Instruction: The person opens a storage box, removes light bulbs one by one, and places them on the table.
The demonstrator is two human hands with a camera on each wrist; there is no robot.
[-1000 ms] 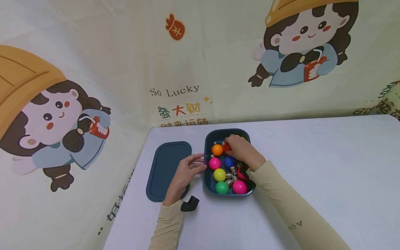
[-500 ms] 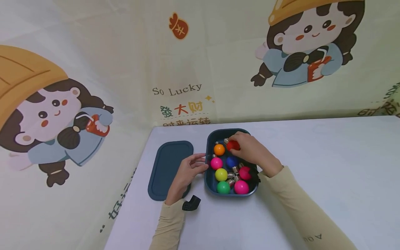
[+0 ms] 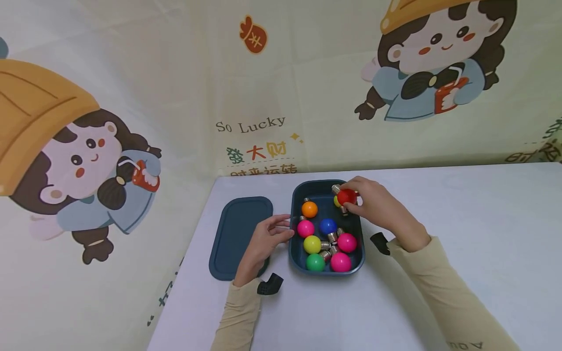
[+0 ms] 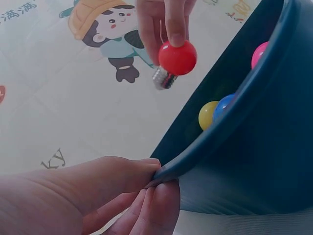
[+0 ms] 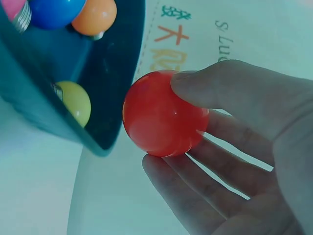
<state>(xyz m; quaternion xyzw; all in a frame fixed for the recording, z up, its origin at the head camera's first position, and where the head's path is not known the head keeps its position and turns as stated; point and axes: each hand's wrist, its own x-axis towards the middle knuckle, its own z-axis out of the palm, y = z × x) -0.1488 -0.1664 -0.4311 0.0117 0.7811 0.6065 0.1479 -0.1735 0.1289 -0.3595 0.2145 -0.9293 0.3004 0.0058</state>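
Observation:
My right hand (image 3: 377, 207) pinches a red light bulb (image 5: 164, 113) by its round globe, raised over the far right corner of a dark blue box (image 3: 293, 253). The bulb's silver screw base (image 4: 164, 78) points away from the fingers. My left hand (image 3: 265, 239) pinches the box's left rim between thumb and fingers, as the left wrist view shows. Inside the box lie several coloured bulbs: an orange bulb (image 3: 309, 209), a blue bulb (image 3: 328, 226), a green bulb (image 3: 315, 262), pink ones and yellow ones. A yellow bulb (image 5: 76, 103) lies in the corner beneath the red bulb.
A flat dark blue lid (image 3: 232, 234) lies left of the box, partly behind my left hand and wrist. Both stand on a white table (image 3: 461, 234). A cartoon-printed curtain (image 3: 325, 97) hangs along the back and left sides.
My right hand has lifted the red bulb from among the others and carried it right, over the box's far corner. My left hand stays at the left rim.

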